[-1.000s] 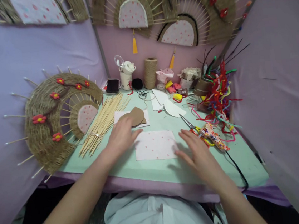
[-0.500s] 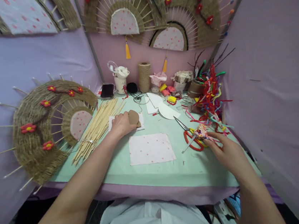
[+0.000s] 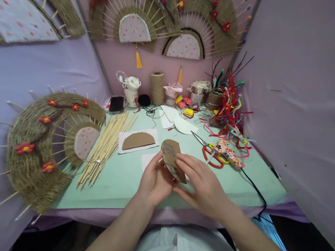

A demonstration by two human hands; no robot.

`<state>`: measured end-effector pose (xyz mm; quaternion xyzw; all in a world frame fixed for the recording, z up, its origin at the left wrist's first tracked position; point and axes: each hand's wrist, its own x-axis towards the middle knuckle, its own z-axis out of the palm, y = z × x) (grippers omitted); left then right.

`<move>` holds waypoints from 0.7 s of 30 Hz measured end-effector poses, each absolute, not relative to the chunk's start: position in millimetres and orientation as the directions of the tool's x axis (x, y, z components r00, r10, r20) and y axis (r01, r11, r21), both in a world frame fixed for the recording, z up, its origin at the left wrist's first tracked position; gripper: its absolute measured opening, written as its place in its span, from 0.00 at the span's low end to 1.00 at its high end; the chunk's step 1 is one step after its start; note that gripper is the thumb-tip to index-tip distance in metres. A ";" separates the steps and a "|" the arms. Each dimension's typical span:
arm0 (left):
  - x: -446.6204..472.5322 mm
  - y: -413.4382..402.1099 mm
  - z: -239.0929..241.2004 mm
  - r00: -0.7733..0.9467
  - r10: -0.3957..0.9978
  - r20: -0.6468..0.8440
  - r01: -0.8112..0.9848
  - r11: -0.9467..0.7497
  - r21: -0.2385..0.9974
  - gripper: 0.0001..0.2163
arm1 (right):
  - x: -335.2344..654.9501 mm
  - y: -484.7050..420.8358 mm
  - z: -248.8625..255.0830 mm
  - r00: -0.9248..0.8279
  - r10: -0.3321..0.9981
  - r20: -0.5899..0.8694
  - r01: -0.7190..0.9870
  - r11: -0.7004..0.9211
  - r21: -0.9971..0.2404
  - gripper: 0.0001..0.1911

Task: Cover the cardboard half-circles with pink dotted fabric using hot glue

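Between my two hands, above the front of the table, is a brown cardboard half-circle (image 3: 173, 161) with blue marks on its face. My left hand (image 3: 156, 183) grips its left edge, and my right hand (image 3: 200, 182) has its fingers on the right edge. Beneath them lies a spotted white cloth piece (image 3: 147, 160), mostly hidden by the hands. Farther back, a second cardboard half-circle (image 3: 138, 140) rests on another spotted cloth (image 3: 123, 147). A floral-patterned glue gun (image 3: 229, 153) lies to the right, beside red-handled scissors (image 3: 212, 156).
Left of the hands lies a bundle of bamboo sticks (image 3: 103, 149), near a twine fan with red flowers (image 3: 36, 144). White paper shapes (image 3: 185, 124), a twine spool (image 3: 158, 88) and tangled pipe cleaners (image 3: 232, 110) sit toward the back. A black cord (image 3: 258, 191) hangs over the front right edge.
My left hand has lifted a cardboard half-circle from the back cloth and brought it forward. My right hand has let go of the glue gun and come to the cardboard.
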<state>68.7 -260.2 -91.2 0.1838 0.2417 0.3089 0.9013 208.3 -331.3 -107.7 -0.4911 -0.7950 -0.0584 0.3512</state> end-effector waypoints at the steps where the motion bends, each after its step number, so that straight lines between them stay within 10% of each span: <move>1: 70.4 -263.8 -93.9 0.666 0.666 -0.337 -0.483 0.728 0.486 0.16 | 206.3 -334.4 -112.8 -0.245 0.734 0.633 0.829 0.497 -0.255 0.32; 5: 67.5 -274.0 -98.7 0.566 0.764 -0.310 -0.391 0.580 0.715 0.21 | 211.4 -342.7 -124.5 -0.039 0.679 0.733 0.862 0.394 -0.320 0.25; 8: 56.7 -277.9 -99.2 0.370 0.928 -0.042 -0.016 0.051 0.999 0.35 | 219.8 -345.6 -114.5 0.195 0.658 0.727 0.869 0.228 -0.440 0.20; 11: 50.2 -281.0 -100.0 0.320 0.870 0.374 0.489 -0.490 0.721 0.44 | 217.7 -351.4 -97.7 0.264 0.720 0.641 0.829 0.170 -0.533 0.17; 14: 54.2 -284.8 -104.0 0.477 0.721 0.503 0.610 -0.683 0.401 0.44 | 202.6 -361.2 -86.6 0.215 0.789 0.575 0.783 0.212 -0.584 0.17; 21: 57.9 -283.7 -109.8 0.426 0.702 0.571 0.554 -0.701 0.449 0.39 | 196.9 -371.3 -78.0 0.091 0.848 0.522 0.718 0.307 -0.624 0.21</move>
